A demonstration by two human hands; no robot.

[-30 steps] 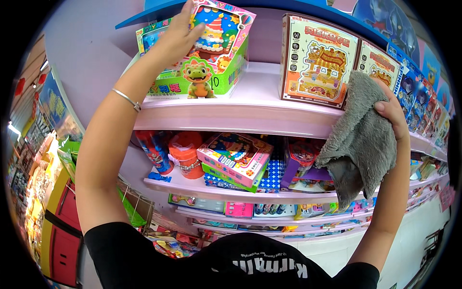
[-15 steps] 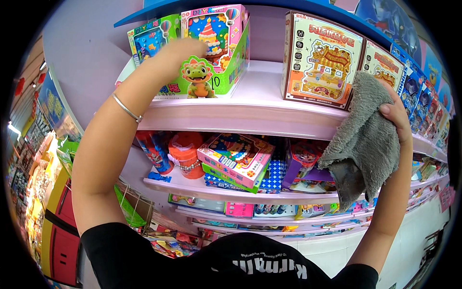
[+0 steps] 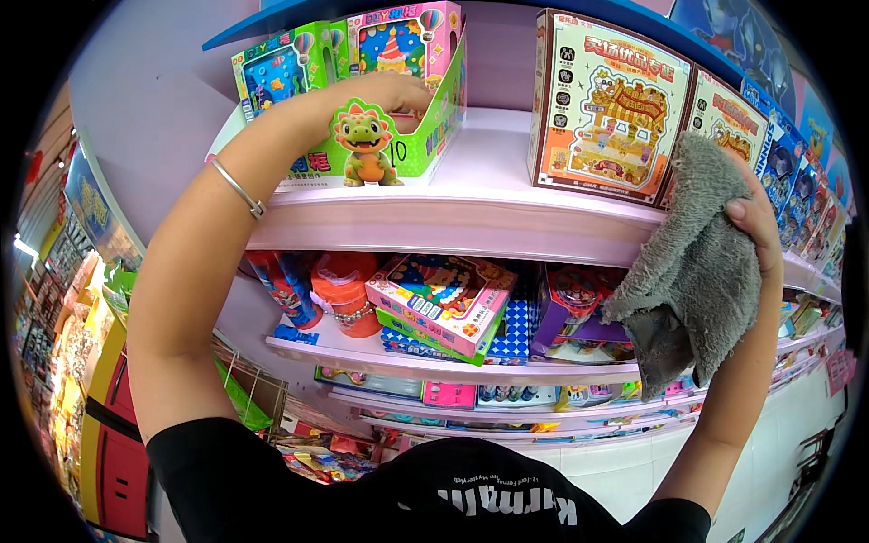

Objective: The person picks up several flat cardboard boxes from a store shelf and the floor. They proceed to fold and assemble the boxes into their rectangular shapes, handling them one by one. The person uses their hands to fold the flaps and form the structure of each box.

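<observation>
My left hand (image 3: 391, 92), with a silver bangle on its forearm, reaches over the front of a green cardboard display box (image 3: 430, 149) on the upper shelf. Its fingers bend over the box's edge in front of a pink boxed craft kit (image 3: 433, 45); their tips are partly hidden. A green boxed kit (image 3: 274, 77) stands left of the pink one. A cartoon dinosaur cutout (image 3: 365, 145) decorates the display box's front. At the right, my right hand (image 3: 756, 222) is closed on a grey cloth (image 3: 697, 262), which hangs down before the shelf edge.
Right of the display box stand large toy boxes (image 3: 608, 109), then blue packaged toys (image 3: 797, 181). The pink shelf (image 3: 502, 154) curves away right. The shelf below holds stacked boxes (image 3: 442, 299), a red container (image 3: 347, 290) and a purple box (image 3: 579, 308).
My left hand has moved a little to the right, from over the gap between the kits to in front of the pink one. My right hand still holds the cloth.
</observation>
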